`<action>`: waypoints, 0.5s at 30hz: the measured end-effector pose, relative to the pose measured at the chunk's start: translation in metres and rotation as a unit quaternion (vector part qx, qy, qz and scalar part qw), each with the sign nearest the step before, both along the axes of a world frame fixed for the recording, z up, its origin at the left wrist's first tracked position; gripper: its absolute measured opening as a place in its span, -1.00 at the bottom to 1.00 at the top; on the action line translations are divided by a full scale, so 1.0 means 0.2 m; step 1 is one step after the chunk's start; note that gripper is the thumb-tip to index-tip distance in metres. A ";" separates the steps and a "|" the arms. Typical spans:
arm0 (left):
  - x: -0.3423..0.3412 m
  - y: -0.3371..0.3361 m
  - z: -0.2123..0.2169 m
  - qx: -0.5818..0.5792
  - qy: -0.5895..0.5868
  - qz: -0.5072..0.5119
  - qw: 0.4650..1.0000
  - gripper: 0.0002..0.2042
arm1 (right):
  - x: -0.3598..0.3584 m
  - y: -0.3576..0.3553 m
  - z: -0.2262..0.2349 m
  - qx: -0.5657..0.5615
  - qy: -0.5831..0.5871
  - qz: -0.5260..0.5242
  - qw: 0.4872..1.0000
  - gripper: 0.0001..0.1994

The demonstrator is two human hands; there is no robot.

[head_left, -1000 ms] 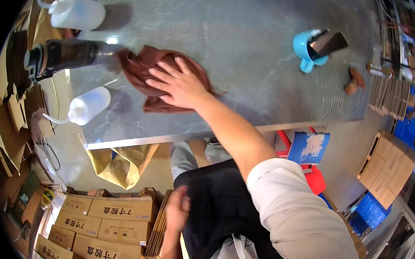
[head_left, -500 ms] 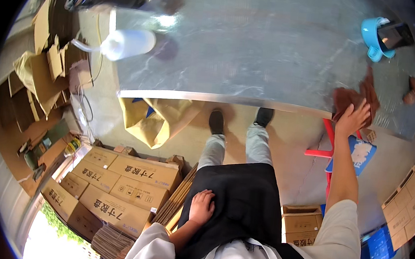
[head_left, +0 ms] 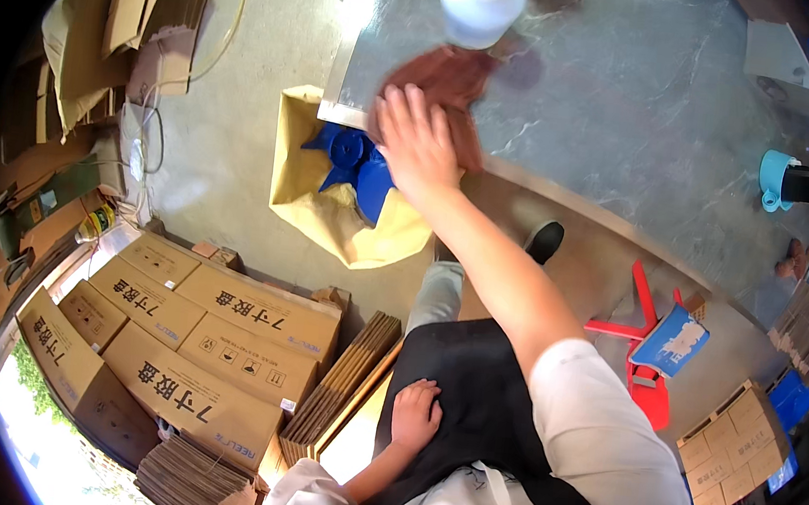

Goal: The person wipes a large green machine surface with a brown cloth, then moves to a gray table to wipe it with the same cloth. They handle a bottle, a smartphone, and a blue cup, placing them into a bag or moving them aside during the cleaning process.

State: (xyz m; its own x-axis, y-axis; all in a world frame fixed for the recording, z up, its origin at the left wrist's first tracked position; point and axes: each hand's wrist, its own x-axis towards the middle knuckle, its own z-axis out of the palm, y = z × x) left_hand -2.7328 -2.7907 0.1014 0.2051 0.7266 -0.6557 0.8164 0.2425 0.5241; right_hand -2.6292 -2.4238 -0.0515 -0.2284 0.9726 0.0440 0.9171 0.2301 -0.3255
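Note:
My right hand (head_left: pixel 420 142) lies with fingers stretched out on a crumpled reddish-brown cloth (head_left: pixel 465 83), pressing it onto the grey marbled table (head_left: pixel 613 107). The cloth is at the table's near left corner and hangs partly over the edge. Just beyond it stands a translucent white bottle (head_left: pixel 480 7), blurred. My left hand (head_left: pixel 416 414) rests on the black apron (head_left: pixel 479 386) at my lap, its fingers loosely spread and nothing in them.
Below the corner a yellow bag (head_left: pixel 295 174) holds blue plastic parts (head_left: pixel 372 186). Cardboard boxes (head_left: pixel 253 306) are stacked at the left. A light-blue mug (head_left: pixel 772 181) with a black phone-like object (head_left: pixel 804 187) stands far right; a red stool frame (head_left: pixel 648 305) is beneath.
My right hand has swept the cloth from the table's right end to its left corner. The view has turned left. My left hand stays on the apron.

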 end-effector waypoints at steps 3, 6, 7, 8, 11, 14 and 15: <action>-0.03 0.00 -0.01 0.013 -0.006 0.022 1.000 -0.78 | -0.20 0.24 0.03 0.046 -0.002 0.055 0.997 -0.41; -0.02 -0.02 0.00 0.020 -0.007 0.027 0.999 -0.79 | -0.20 0.29 0.05 0.059 -0.065 0.156 0.984 -0.46; -0.04 -0.03 -0.01 0.025 -0.008 0.015 1.000 -0.79 | -0.15 0.31 0.06 0.052 -0.065 0.191 0.978 -0.45; -0.06 -0.02 -0.03 0.035 -0.011 -0.003 0.999 -0.79 | -0.09 0.31 0.06 0.041 -0.058 0.218 0.973 -0.44; -0.08 -0.02 -0.01 0.048 -0.014 -0.028 0.998 -0.80 | 0.13 0.10 0.04 -0.013 -0.019 0.232 0.972 -0.45; -0.09 -0.03 -0.03 0.071 -0.021 -0.073 0.995 -0.80 | 0.53 -0.31 0.18 -0.054 0.085 0.102 0.990 -0.39; -0.09 0.01 -0.03 0.071 -0.023 -0.089 0.993 -0.80 | 0.71 -0.46 0.21 -0.084 0.130 0.034 0.987 -0.37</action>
